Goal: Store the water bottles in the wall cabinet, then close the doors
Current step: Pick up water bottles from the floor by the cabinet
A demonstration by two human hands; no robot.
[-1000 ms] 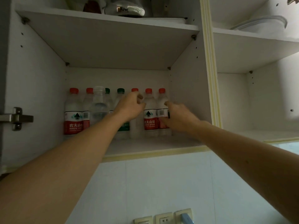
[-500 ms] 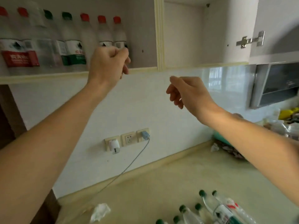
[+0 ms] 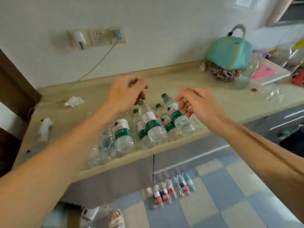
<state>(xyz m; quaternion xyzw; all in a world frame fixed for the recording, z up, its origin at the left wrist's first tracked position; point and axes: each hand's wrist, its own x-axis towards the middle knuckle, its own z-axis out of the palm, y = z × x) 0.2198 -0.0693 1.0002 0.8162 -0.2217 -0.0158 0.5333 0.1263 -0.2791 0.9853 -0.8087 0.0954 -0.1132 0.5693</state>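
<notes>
**Now back at the counter for the next bottles**

Meanwhile the view has dropped from the wall cabinet, where a row of red- and green-capped bottles stood a second ago, down to the green-capped water bottles (image 3: 148, 122) lying packed together near the front edge of the countertop (image 3: 222, 102). That suggests one batch is shelved and another pick-up is starting; the cabinet and its doors are out of view now, so closing them is probably still to come.

Both hands have come down with the view and hold nothing. The left hand (image 3: 126, 94) hovers over the green caps with its fingers loosely curled, just above the bottles. The right hand (image 3: 195, 102) hangs relaxed beside the rightmost bottle, fingertips near its label, though whether they touch I cannot tell.

Labels are white over a green band with Chinese characters and a small dark triangular mark; motion blur keeps the writing unreadable here.

Further out lie a crumpled tissue (image 3: 73, 101), a teal bag (image 3: 230, 53) by the wall, and a charger cable (image 3: 97, 63) running from the wall sockets (image 3: 97, 37). More bottles (image 3: 169, 190), red-labelled, stand on the tiled floor below.
</notes>
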